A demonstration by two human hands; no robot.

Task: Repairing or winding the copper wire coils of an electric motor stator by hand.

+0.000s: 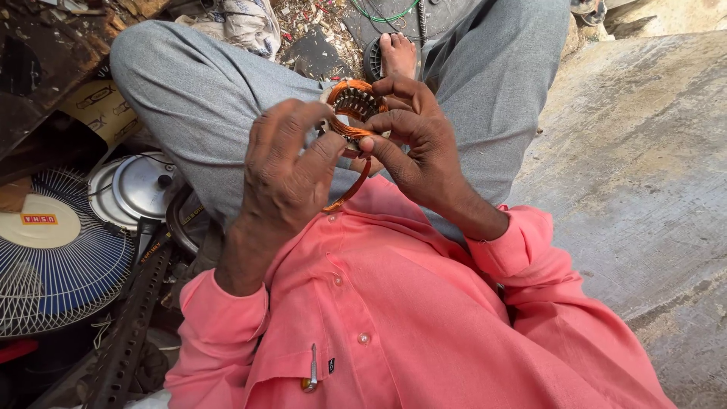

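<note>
A copper-wound motor ring (354,102) is gripped between both hands above the lap, near the middle of the scene: the left hand (284,178) is closed on its near edge, the right hand (415,136) on its right side. At the left, a blue-and-white fan grille (57,257) with a round cream label bearing a small red patch (34,221) is seen, with a metal lid (144,184) just beyond it.

Informal repair workshop, likely fan or motor repair, worked from the ground. Person sits cross-legged on a bare concrete floor (644,151). A table fan (53,250) with wire guard lies at left, beside round metal motor covers (140,185) and a perforated metal strip (132,326). Scrap litter and loose wires (386,14) lie by the bare foot (397,53). Copper-wound coil ring (352,102) in hand fits rewinding work.
</note>
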